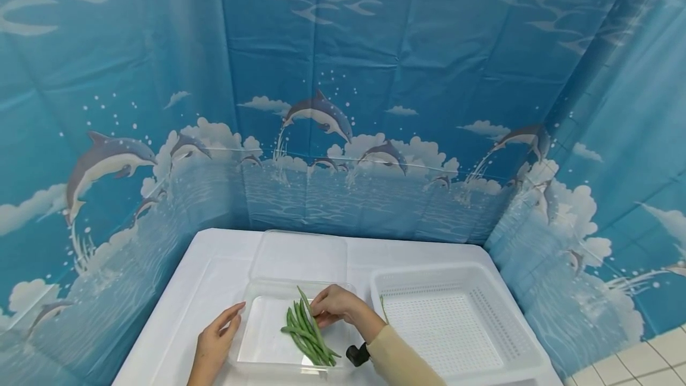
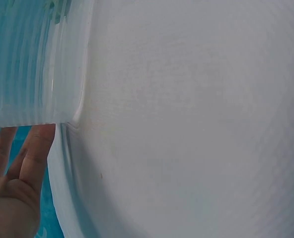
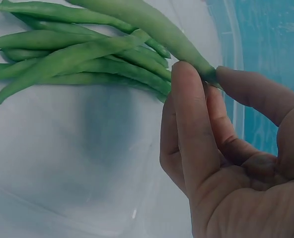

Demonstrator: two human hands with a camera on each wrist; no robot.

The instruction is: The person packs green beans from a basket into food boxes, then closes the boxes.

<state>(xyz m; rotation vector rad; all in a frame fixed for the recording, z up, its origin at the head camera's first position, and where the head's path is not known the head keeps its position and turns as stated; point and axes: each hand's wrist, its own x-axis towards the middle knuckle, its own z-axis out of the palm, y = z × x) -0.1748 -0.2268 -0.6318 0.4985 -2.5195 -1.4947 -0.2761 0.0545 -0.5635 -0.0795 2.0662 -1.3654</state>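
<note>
A clear plastic container (image 1: pixel 292 368) holds a loose pile of green beans (image 1: pixel 308 338). Over the pile, my right hand (image 1: pixel 337 304) pinches one green bean (image 3: pixel 152 25) by its end between thumb and fingers. That bean slants across the others in the right wrist view. Beside the container's left wall is my left hand (image 1: pixel 213 341), its fingers loosely extended and nothing in its grasp. In the left wrist view its fingertips (image 2: pixel 43 131) lie right at the container's edge; whether they touch it I cannot tell.
A white perforated basket (image 1: pixel 514 344) stands to the right, with a single thin bean (image 1: pixel 383 308) against its left side. Behind the container lies a clear rectangular lid (image 1: pixel 300 258). All rest on a white-covered table (image 1: pixel 214 267), enclosed by blue dolphin-print curtains (image 1: pixel 375 195).
</note>
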